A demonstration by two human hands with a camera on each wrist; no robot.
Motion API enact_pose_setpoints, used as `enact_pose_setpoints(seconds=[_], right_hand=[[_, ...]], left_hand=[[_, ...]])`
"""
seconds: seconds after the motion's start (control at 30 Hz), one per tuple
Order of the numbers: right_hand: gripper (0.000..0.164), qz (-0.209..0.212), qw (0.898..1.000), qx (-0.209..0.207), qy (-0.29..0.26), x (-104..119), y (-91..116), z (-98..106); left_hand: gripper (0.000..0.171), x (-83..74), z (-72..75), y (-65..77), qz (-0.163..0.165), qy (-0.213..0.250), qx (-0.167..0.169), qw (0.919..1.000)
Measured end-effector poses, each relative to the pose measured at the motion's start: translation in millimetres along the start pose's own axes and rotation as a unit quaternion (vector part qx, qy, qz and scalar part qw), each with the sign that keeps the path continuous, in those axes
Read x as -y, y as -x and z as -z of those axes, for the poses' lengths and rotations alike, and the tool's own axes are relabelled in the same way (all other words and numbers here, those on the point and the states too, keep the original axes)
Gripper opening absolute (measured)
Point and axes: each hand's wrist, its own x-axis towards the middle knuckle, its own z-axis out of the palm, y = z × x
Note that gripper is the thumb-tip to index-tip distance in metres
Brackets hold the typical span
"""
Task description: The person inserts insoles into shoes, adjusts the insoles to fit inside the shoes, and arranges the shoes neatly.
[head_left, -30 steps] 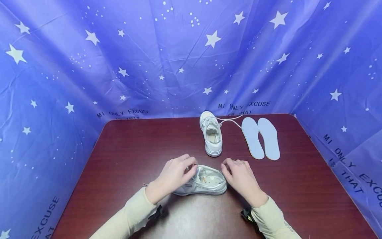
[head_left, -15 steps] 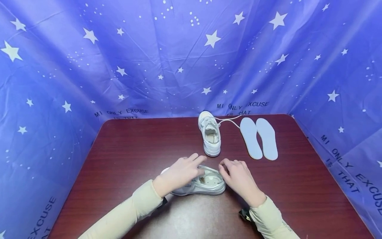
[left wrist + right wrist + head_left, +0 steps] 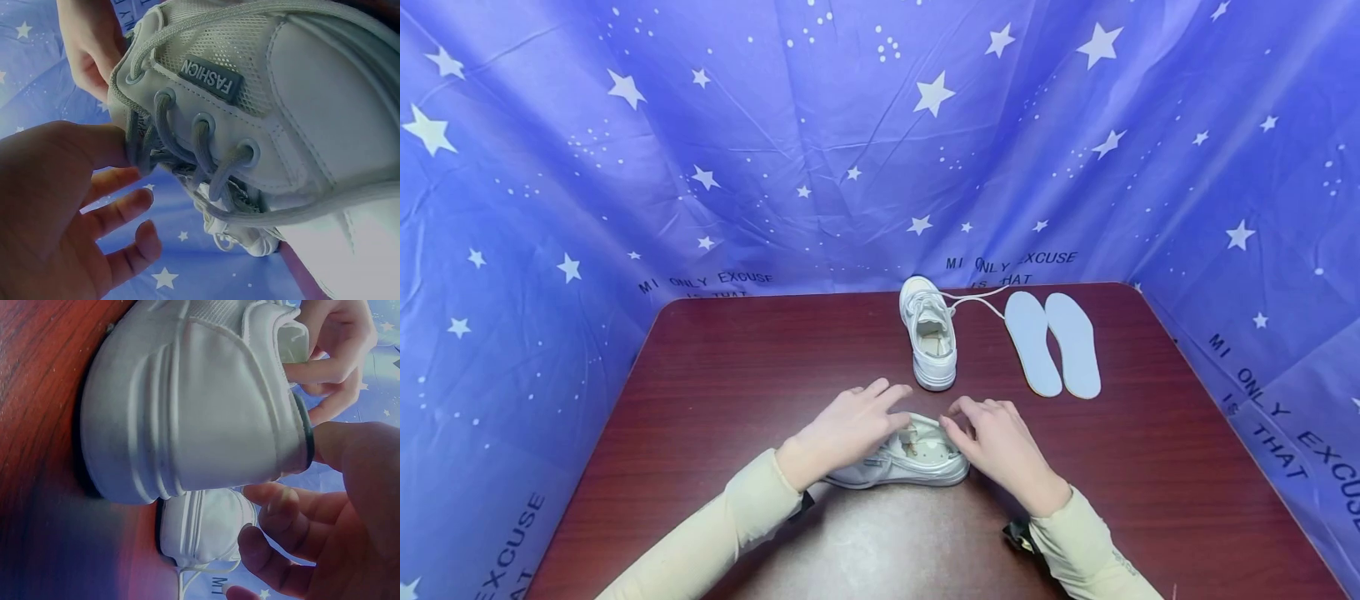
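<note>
Left sleeve long, pale cream, wrinkled; right sleeve matches, faint marking. Black left wrist gear; black right wrist gear, yellowish bit.

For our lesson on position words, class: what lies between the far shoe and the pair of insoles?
In the head view, white laces trail from the far shoe across the table toward the insoles.

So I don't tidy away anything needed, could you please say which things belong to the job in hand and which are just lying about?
In the job: near shoe; left hand at its laces; right hand at its heel.
Lying by, untouched, possibly related: far shoe; one insole; another insole.
</note>
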Motion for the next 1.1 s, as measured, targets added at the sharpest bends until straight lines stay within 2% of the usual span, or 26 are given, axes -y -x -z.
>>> enact_pose_setpoints(seconds=[0.07,0.2,0.33,0.53,0.9,1.1], right_hand=[[0.017,-0.003,1.000,0.004,-0.002,-1,0,0],[0.017,-0.010,1.000,0.010,-0.007,-2,2,0],[0.019,-0.005,1.000,0.024,-0.010,-3,3,-1],[0.012,0.017,0.999,0.030,-0.009,-2,4,-1],[0.006,0.040,0.999,0.022,-0.004,-2,3,1],[0.006,0.041,0.999,0.029,-0.004,-2,2,3]], left_hand=[[0.025,-0.4,1.0,0.7,-0.010,0.011,-0.009,0.9998],[0.022,-4.1,3.6,1.4,-0.052,0.034,-0.029,0.9977],[0.018,-8.6,3.5,1.7,-0.077,0.025,-0.029,0.9962],[0.016,-8.7,0.4,3.9,-0.075,-0.003,-0.022,0.9969],[0.018,-7.2,1.3,9.7,-0.062,0.005,-0.015,0.9980],[0.011,-6.5,2.1,10.4,-0.059,0.011,-0.014,0.9981]])
